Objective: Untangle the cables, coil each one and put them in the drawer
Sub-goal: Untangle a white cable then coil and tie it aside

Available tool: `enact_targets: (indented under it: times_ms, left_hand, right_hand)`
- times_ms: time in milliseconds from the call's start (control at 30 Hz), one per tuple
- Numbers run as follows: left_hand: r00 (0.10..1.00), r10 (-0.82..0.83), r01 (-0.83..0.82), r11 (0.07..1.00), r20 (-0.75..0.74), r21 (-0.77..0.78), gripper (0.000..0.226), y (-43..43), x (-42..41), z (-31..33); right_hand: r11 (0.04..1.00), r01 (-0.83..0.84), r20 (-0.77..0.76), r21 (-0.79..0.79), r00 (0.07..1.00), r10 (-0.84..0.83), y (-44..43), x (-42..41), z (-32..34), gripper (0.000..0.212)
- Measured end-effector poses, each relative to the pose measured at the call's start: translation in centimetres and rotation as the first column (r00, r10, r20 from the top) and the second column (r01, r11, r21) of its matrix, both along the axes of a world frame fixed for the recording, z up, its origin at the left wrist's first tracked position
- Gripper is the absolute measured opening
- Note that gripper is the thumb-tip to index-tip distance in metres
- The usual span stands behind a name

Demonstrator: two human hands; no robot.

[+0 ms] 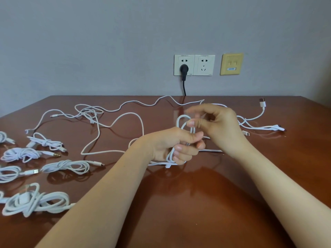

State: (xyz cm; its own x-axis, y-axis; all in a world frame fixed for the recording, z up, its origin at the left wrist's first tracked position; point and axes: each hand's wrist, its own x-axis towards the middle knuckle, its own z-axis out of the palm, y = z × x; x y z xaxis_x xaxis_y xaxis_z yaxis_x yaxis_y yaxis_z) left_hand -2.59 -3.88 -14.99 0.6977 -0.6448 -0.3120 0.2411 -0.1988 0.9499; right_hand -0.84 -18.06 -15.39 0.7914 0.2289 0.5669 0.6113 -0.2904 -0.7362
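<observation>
Soft, even light fills the view and casts no hard shadows; the grey wall darkens toward its upper corners. The glossy table gives dull reflections of the forearms and of the coiled cables near its left edge. The right hand has motion-blurred fingertips. Coils at the table's near left corner look soft, and the wide lens splays the table's side edges.

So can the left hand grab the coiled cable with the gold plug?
Probably not yet. The left hand grips a half-coiled white cable, so it is busy, though nothing blocks the way to the coiled audio cable.
</observation>
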Motion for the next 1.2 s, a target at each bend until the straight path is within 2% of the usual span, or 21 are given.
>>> enact_targets:
  times_ms: [100,167,233,333,467,567,667,733,833,933,1033,1200]
  left_hand:
    - [0.999,0.030,-0.031,0.998,0.018,0.050,0.036,0.0,0.1,-0.1]
    - [0.999,0.038,-0.038,0.999,-0.024,0.024,0.037,0.0,0.2,0.2]
    - [0.998,0.029,-0.028,0.999,-0.051,0.026,0.037,0.2,0.2,0.4]
    - [0.999,0.016,-0.012,0.995,-0.037,0.103,0.036,0.3,0.3,0.3]
    - [1.000,0.017,-0.017,0.990,0.003,0.143,0.030,0.2,0.3,0.2]
    - [1.000,0.022,-0.023,0.996,0.010,0.088,0.020,0.2,0.2,0.3]
    - [0.992,0.012,-0.020,0.998,-0.126,-0.067,0.020,0.6,0.6,0.4]
    - [0.982,-0.012,-0.013,0.992,-0.187,-0.128,0.022,0.9,0.6,0.5]
    - [0.997,0.039,-0.042,0.998,-0.072,-0.043,0.020,0.6,0.5,0.4]
    - [0.996,0.086,-0.086,0.996,0.008,0.002,0.030,0.2,0.5,0.2]
    - [0.991,0.131,-0.131,0.991,-0.019,0.001,0.039,0.2,0.5,0.2]
    - [0.958,0.282,-0.285,0.956,-0.050,-0.067,0.046,0.9,0.9,0.3]
  right_hand:
    - [0.996,0.049,0.059,-0.074,0.997,-0.044,-0.3,0.1,0.1,0.016]
    - [0.992,0.070,0.094,-0.109,0.994,-0.060,-0.6,0.2,0.4,0.022]
    - [0.978,0.016,0.069,-0.210,0.998,-0.001,-0.7,0.2,0.5,0.030]
    - [0.926,-0.043,0.011,-0.375,0.999,0.051,-0.4,0.0,0.1,0.026]
    - [0.944,-0.011,0.004,-0.329,1.000,0.013,-0.5,0.0,0.2,0.022]
    - [0.953,0.010,0.009,-0.303,1.000,-0.008,-0.6,0.0,0.4,0.020]
    - [0.969,0.035,0.008,-0.243,0.999,-0.035,-0.5,-0.3,0.6,0.017]
    - [0.961,0.088,0.035,-0.263,0.996,-0.082,-0.5,-0.4,0.6,0.016]
    - [0.953,0.121,0.016,-0.276,0.992,-0.121,-0.4,-0.4,0.6,0.014]
    - [0.975,0.100,-0.032,-0.200,0.994,-0.109,-0.5,-0.2,0.6,0.014]
    - [0.986,-0.009,-0.062,-0.164,0.998,-0.001,-0.6,0.3,0.3,0.019]
    - [0.972,0.064,-0.017,-0.227,0.997,-0.069,-1.2,1.1,0.0,0.030]
